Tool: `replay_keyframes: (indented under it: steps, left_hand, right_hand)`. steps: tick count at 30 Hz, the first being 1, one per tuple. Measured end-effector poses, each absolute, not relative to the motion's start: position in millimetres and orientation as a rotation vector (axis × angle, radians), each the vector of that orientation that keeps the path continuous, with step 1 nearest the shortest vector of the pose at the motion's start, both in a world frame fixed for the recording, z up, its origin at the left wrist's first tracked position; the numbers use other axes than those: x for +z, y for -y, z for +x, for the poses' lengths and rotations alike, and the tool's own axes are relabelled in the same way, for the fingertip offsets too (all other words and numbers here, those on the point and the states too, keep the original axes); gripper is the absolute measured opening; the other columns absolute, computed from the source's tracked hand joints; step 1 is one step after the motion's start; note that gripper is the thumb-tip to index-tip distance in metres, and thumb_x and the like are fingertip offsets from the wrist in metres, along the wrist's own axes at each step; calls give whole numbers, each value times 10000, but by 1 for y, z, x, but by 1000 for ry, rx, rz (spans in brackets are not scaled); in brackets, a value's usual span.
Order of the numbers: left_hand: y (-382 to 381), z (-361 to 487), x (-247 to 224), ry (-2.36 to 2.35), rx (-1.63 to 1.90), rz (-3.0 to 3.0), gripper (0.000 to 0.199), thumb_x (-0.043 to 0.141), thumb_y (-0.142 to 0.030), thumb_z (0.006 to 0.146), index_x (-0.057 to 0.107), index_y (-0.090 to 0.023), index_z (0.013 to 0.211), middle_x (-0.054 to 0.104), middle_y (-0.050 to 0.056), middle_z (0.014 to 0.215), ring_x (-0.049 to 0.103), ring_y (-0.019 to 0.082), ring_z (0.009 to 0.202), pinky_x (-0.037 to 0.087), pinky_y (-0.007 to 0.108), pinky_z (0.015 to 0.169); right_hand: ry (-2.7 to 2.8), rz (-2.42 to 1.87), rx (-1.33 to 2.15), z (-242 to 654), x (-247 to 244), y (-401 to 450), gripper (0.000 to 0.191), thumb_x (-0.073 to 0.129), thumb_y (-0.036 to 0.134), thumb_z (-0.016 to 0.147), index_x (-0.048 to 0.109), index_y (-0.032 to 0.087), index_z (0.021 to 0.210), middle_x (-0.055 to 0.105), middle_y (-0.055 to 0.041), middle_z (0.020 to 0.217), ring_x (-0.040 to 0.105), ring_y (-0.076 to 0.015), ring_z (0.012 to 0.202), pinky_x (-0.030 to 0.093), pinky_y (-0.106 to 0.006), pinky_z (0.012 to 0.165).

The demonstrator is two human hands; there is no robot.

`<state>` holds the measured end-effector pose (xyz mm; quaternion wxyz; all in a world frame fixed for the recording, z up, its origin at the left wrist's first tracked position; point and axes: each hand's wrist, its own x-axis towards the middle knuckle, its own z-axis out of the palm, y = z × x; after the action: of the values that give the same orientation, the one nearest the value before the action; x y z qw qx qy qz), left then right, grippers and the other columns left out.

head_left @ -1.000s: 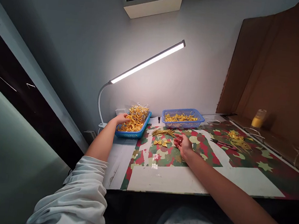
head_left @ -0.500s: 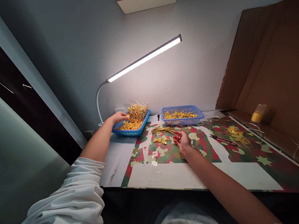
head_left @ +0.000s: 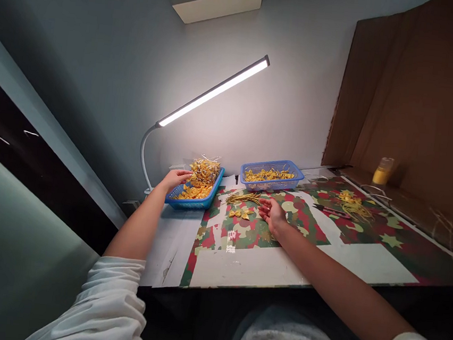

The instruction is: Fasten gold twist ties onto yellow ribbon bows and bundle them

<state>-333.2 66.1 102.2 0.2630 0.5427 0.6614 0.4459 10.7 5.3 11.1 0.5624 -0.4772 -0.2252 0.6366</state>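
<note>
My left hand [head_left: 175, 178] reaches over the blue basket [head_left: 212, 195], its fingers drawn together. Yellow bows [head_left: 195, 190] fill that basket, and some show right beside the fingertips; whether one is pinched is too small to tell. On the patterned table cover, my right hand [head_left: 272, 215] rests palm inward with its fingers apart and nothing in them. Its fingertips are close to a bundle of gold ties [head_left: 243, 197]. Two separate yellow bows [head_left: 240, 214] lie just left of that hand, below the bundle.
A lit lamp [head_left: 213, 93] arches above the table. Behind the ties stands a purple-blue basket [head_left: 271, 184] of gold pieces. Rightward lie a dark pointed tool [head_left: 331, 211] and a yellow tangle [head_left: 352, 203]. A yellow jar [head_left: 381, 173] stands by tall cardboard [head_left: 421, 98].
The whole view has shifted slightly, with the scene a little further left. My left hand stays over the blue basket and my right hand stays by the ties, both barely moved.
</note>
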Motion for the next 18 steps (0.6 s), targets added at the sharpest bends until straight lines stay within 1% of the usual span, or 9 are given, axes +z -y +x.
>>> replay_keyframes:
  steps: [2,4,5,8,9,11,13,15,18]
  left_hand:
    - [-64,-305,102,-1574,1325,1445,501,868,-431,409,712,-149,794,693,58,815,601,163,761,490,289,705]
    - [-58,-264,97,-1378,1371,1394,534,887,-424,379,706,-149,800,693,53,822,612,161,756,509,305,735]
    - [-53,-240,92,-1296,1368,1379,528,891,-419,383,701,-150,796,695,53,820,622,165,755,518,314,742]
    - [-30,-165,68,-1057,1284,1358,463,880,-402,463,699,-158,812,704,50,820,651,171,761,531,325,766]
    - [-22,-143,59,-991,1248,1361,439,870,-404,490,695,-158,809,707,55,823,661,183,775,534,334,774]
    - [-7,-107,41,-908,1282,1331,407,841,-429,544,687,-166,814,705,53,822,666,186,790,534,335,791]
    - [3,-86,27,-889,1309,1253,390,843,-423,546,671,-171,789,694,35,800,656,162,761,534,319,789]
    - [7,-75,19,-880,1281,1193,382,845,-426,550,654,-172,762,677,17,773,642,143,730,535,304,767]
    - [8,-73,13,-889,1220,1217,382,847,-433,569,646,-171,760,658,1,749,619,120,696,524,269,715]
  right_hand:
    - [645,-1102,1446,9,15,-2,125,550,214,772,663,176,735,695,-36,860,612,-102,699,443,-170,543]
    - [819,-1046,1403,8,20,1,87,619,246,751,678,193,785,698,-20,877,623,-115,755,447,-172,565]
    - [899,-1001,1396,8,23,3,111,651,270,745,685,203,826,697,-15,889,627,-120,780,458,-176,584]
    - [1025,-828,1427,15,28,7,232,718,350,726,676,223,916,693,-10,913,636,-122,793,500,-207,653]
    - [1040,-771,1435,21,29,8,255,737,369,712,670,221,908,692,-10,902,638,-123,789,511,-221,679]
    - [1065,-706,1436,38,28,8,283,785,385,659,664,202,837,684,-5,830,636,-125,764,525,-243,718]
    - [1108,-695,1426,58,25,8,315,824,389,596,667,183,776,674,5,762,627,-121,732,528,-252,729]
    - [1188,-708,1442,76,22,6,327,835,383,565,681,173,764,676,10,731,623,-117,704,525,-253,710]
    - [1322,-736,1478,90,18,2,298,824,324,578,693,175,800,686,11,722,631,-121,686,511,-247,666]
